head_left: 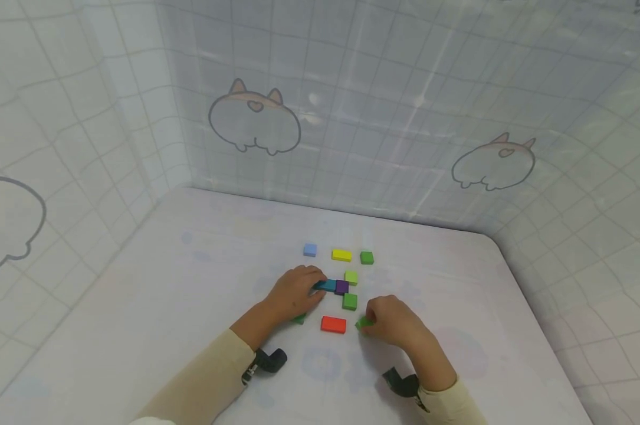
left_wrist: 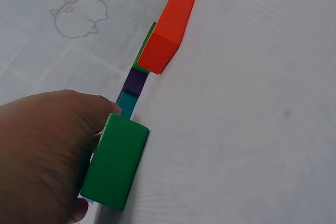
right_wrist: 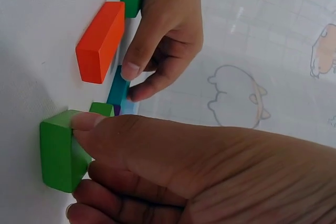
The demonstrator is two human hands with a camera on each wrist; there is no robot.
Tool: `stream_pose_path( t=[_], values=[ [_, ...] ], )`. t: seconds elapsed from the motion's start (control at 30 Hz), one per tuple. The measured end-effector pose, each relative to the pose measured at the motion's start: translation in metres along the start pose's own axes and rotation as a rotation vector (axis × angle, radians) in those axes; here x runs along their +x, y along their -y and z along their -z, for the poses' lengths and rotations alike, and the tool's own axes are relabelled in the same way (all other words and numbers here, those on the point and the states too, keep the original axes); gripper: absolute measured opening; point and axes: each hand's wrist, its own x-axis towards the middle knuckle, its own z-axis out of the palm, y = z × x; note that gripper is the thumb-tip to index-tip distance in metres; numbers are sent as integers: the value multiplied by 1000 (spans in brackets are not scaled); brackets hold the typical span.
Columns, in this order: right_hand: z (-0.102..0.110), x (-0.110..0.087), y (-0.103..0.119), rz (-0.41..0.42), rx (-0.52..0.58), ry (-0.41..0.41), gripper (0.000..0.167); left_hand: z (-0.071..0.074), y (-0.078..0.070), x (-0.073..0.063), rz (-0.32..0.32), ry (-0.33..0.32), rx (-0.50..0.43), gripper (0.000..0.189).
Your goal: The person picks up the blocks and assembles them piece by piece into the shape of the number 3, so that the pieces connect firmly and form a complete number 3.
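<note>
My left hand [head_left: 296, 295] pinches the left end of a long teal block [head_left: 329, 285] between thumb and fingers. The teal block's right end meets a purple cube [head_left: 342, 287]. Above the cube lies a lime-green block [head_left: 351, 277], and below it a green block [head_left: 350, 301]. My right hand [head_left: 396, 321] pinches another green block [head_left: 363, 323] by its edge; in the right wrist view this block [right_wrist: 56, 153] stands beside the thumb. Between the hands lies a red block [head_left: 333, 324]. A darker green block [left_wrist: 116, 163] sits close by the left hand, partly hidden in the head view.
Farther back on the white tabletop [head_left: 235, 236] lie a light blue block [head_left: 310, 250], a yellow block [head_left: 342, 255] and a green block [head_left: 367, 258] in a loose row. Grid-patterned curtains [head_left: 351, 118] with cartoon drawings enclose the table at the back and sides.
</note>
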Motion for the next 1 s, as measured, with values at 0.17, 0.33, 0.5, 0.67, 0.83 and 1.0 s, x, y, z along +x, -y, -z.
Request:
stream_pose_path(
  t=[0.17, 0.33, 0.5, 0.67, 0.83, 1.0],
  values=[
    [-2, 1, 1, 21, 7, -6, 17, -1, 0, 0, 27, 13, -43, 37],
    [-3, 3, 1, 50, 9, -19, 16, -1, -1, -1, 71, 23, -76, 41],
    [-3, 3, 2, 68, 19, -24, 15, -1, -2, -1, 112, 3, -110, 39],
    [-2, 4, 4, 85, 11, -24, 17, 0, -1, 0, 123, -2, -118, 39],
    [-1, 5, 5, 105, 15, -23, 20, -1, -1, 2, 132, 8, -122, 39],
    [-2, 6, 4, 123, 21, -16, 20, -1, -1, 2, 141, 13, -142, 39]
  ],
)
